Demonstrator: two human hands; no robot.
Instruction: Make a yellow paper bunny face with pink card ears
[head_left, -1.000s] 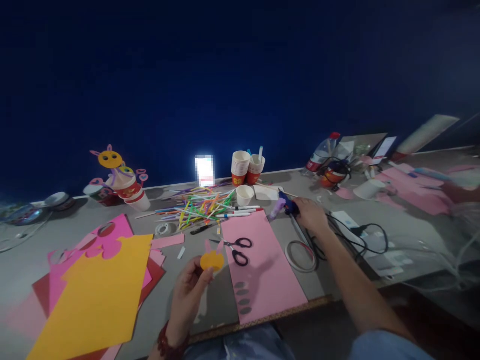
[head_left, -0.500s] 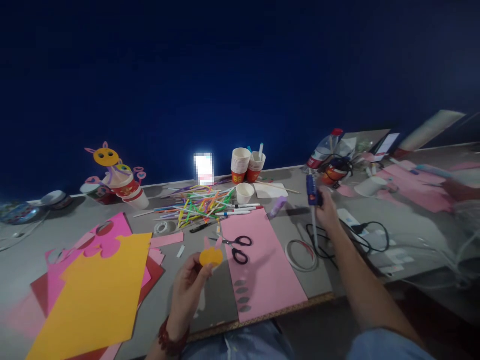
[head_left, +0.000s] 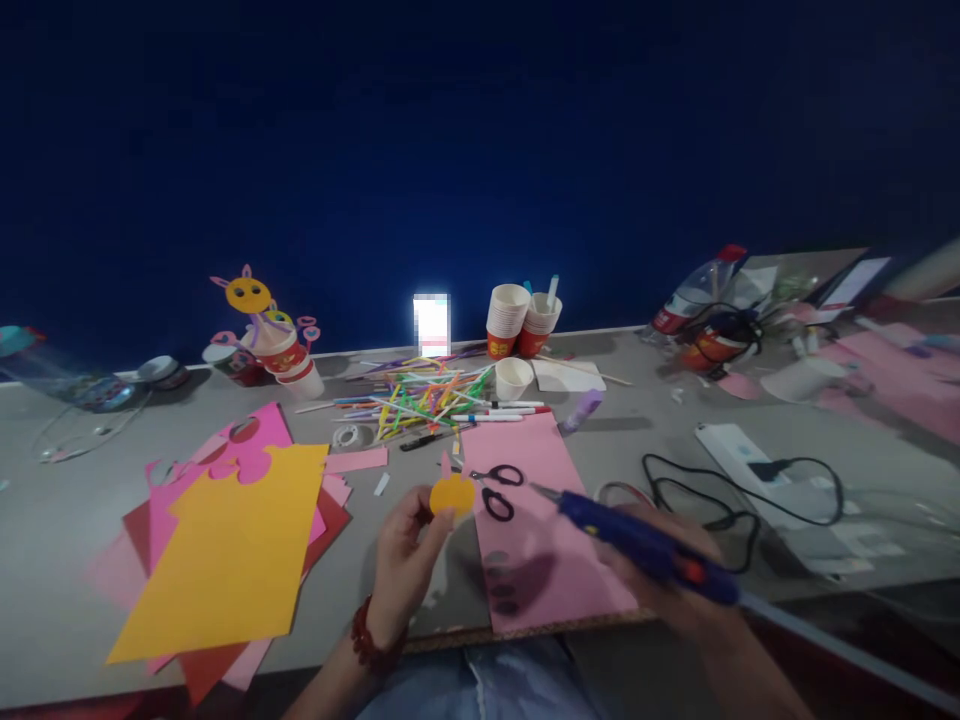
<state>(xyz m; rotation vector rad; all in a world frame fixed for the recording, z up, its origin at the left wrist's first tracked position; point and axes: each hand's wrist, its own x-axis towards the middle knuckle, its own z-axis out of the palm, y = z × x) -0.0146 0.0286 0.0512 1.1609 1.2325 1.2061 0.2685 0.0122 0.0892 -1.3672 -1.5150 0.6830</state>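
My left hand (head_left: 411,548) pinches a small orange paper face (head_left: 452,494) with pink ears, held above the table's front part. A blue hot glue gun (head_left: 651,543) is gripped in my right hand (head_left: 675,575), its nozzle pointing left toward the paper face but apart from it. A pale glue stick (head_left: 840,640) sticks out of the gun's rear. Between the hands, black-handled scissors (head_left: 498,490) lie on a pink sheet (head_left: 555,560) that has several dark leaf-shaped holes or pieces near its front edge.
Yellow sheet (head_left: 232,560) and pink and red papers lie at left. Colourful pipe cleaners or sticks (head_left: 427,395) spread behind, near stacked paper cups (head_left: 508,318). A decorated cup (head_left: 285,355) stands back left. A power strip (head_left: 750,480) with a black cable lies at right.
The glue gun has come from the right, where it pointed up, down and leftward to near the paper face. My view has turned slightly right-to-left, shifting everything rightward.
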